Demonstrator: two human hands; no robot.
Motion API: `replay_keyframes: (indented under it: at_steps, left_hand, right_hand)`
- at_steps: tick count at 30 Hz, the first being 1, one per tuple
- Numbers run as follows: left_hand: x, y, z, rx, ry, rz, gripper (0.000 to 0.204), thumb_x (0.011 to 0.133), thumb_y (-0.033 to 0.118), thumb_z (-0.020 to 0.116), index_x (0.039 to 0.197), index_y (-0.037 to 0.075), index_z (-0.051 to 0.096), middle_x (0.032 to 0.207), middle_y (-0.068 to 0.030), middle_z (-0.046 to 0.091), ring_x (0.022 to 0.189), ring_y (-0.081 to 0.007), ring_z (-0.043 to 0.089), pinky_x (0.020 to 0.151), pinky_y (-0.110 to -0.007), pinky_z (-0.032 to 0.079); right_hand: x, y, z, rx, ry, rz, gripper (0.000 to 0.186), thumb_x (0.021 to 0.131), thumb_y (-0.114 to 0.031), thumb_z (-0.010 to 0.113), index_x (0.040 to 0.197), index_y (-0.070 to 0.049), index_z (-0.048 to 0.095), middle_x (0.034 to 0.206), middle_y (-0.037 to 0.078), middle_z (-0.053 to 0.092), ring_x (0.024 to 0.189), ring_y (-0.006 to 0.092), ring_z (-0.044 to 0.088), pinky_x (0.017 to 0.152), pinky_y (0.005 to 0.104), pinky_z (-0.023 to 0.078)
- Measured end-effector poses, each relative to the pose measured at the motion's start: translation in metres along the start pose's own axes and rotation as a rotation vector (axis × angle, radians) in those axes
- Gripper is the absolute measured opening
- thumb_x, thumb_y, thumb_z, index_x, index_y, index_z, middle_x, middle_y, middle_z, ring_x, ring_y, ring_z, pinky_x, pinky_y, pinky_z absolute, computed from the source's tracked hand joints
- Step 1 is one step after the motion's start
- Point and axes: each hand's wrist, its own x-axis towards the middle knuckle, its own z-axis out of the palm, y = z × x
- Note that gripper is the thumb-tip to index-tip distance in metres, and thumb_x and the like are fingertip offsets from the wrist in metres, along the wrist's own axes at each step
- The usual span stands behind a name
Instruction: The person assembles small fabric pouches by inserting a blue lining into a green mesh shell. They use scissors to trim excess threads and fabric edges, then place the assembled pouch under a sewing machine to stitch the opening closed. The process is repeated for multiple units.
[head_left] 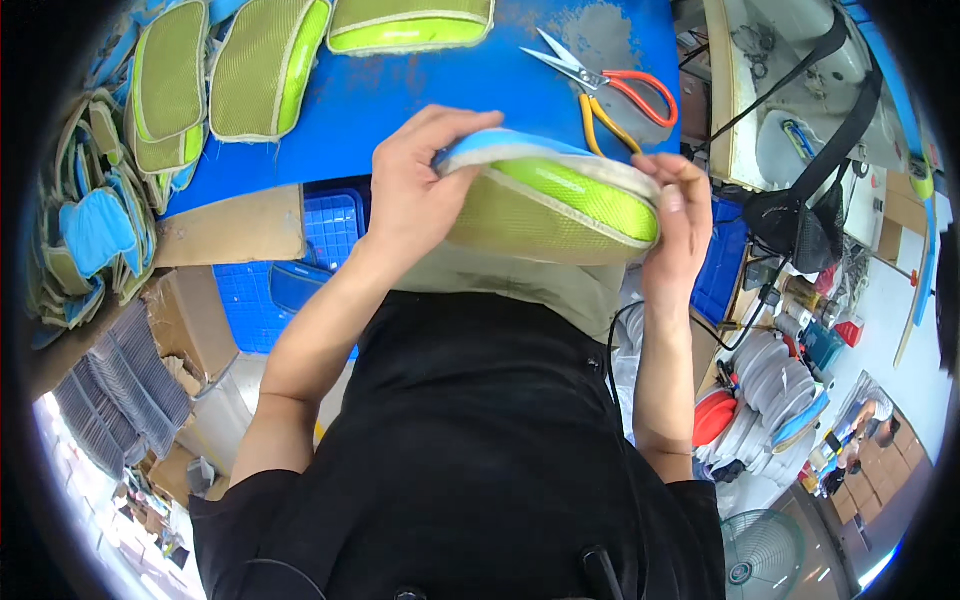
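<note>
Between both hands I hold a padded mesh piece, olive on its face, with a glossy lime-green band, pale piping and a blue side along the top. My left hand grips its left end, thumb in front and fingers over the blue upper edge. At the other end my right hand pinches the corner between thumb and fingers. The piece is tilted in front of my body, at the near edge of the blue table. Scissors with red handles lie beyond it, blades apart, beside a yellow-handled tool.
Similar olive and lime pieces lie at the table's far left. A stack of blue-backed pieces stands further left. A sewing machine is at the right, with a black strap and cables nearby. Blue crates sit below.
</note>
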Motion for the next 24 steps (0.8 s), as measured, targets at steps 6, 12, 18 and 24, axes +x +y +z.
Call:
replay_keyframes:
  at_steps: [6,12,18,24]
  left_hand:
    - [-0.010,0.007,0.002,-0.312,-0.173,-0.306,0.031,0.090,-0.002,0.065,0.120,0.001,0.072,0.113,-0.0110,0.072,0.101,-0.0173,0.069,0.090,-0.028,0.054]
    - [-0.036,0.026,-0.010,-1.384,-0.531,-0.981,0.044,0.103,0.025,0.063,0.135,-0.003,0.058,0.119,-0.0107,0.071,0.100,-0.0146,0.071,0.087,-0.028,0.057]
    - [-0.030,0.036,-0.004,-1.464,-0.534,-0.848,0.042,0.106,0.032,0.057,0.133,0.000,0.061,0.121,-0.0069,0.071,0.105,-0.0124,0.069,0.091,-0.029,0.055]
    - [-0.027,0.042,-0.007,-1.415,-0.462,-0.865,0.042,0.107,0.036,0.055,0.131,0.002,0.063,0.119,-0.0056,0.071,0.104,-0.0120,0.069,0.089,-0.028,0.055]
  right_hand:
    - [-0.004,-0.022,0.011,-0.578,-0.208,-0.029,0.025,0.084,-0.020,0.084,0.088,-0.001,0.069,0.085,0.004,0.067,0.076,0.0115,0.059,0.069,0.0291,0.047]
    - [0.000,0.022,-0.007,-0.180,-0.312,0.262,0.033,0.094,-0.031,0.078,0.075,-0.005,0.067,0.066,-0.006,0.059,0.064,0.0029,0.048,0.058,0.0236,0.037]
    - [0.008,0.047,0.000,-0.034,-0.060,0.306,0.035,0.101,-0.029,0.068,0.077,-0.003,0.071,0.069,-0.005,0.061,0.065,0.0021,0.046,0.059,0.0221,0.036]
    - [0.010,0.046,0.005,-0.041,-0.050,0.262,0.036,0.103,-0.028,0.066,0.075,-0.004,0.070,0.069,-0.005,0.060,0.064,0.0023,0.044,0.058,0.0232,0.035]
